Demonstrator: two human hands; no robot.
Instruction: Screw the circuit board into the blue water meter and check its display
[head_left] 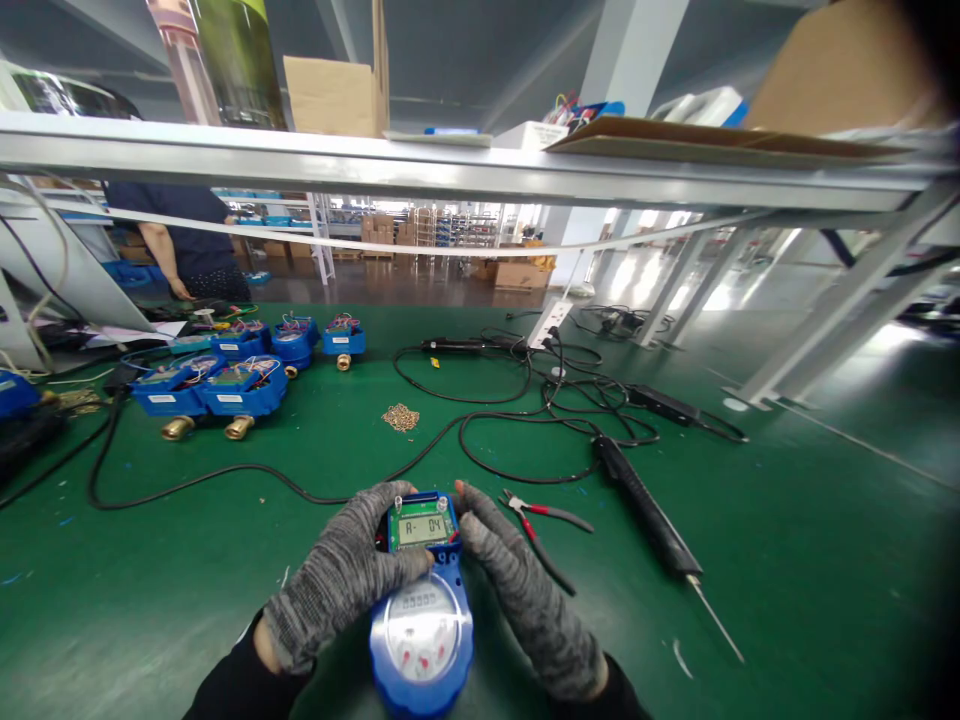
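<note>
A blue water meter point(422, 640) lies on the green bench close in front of me. In its upper housing sits a green circuit board with a small display point(422, 529) reading "A- 04". My left hand point(349, 560), in a grey fingerless glove, grips the housing from the left, its thumb across the lower edge of the display. Against the housing's right side presses my right hand point(517, 590), gloved alike, fingertips at the upper right corner. Just right of that hand lie red-handled cutting pliers point(541, 530). Farther right is a black electric screwdriver point(649, 508) with a long bit.
Several blue meters with wires point(244, 387) stand at the back left. A small pile of brass screws point(401, 417) lies mid-bench. Black cables run to a white power strip point(550, 322). Overhead crosses a metal shelf point(450, 172) with boxes. A person point(184, 240) stands beyond the bench.
</note>
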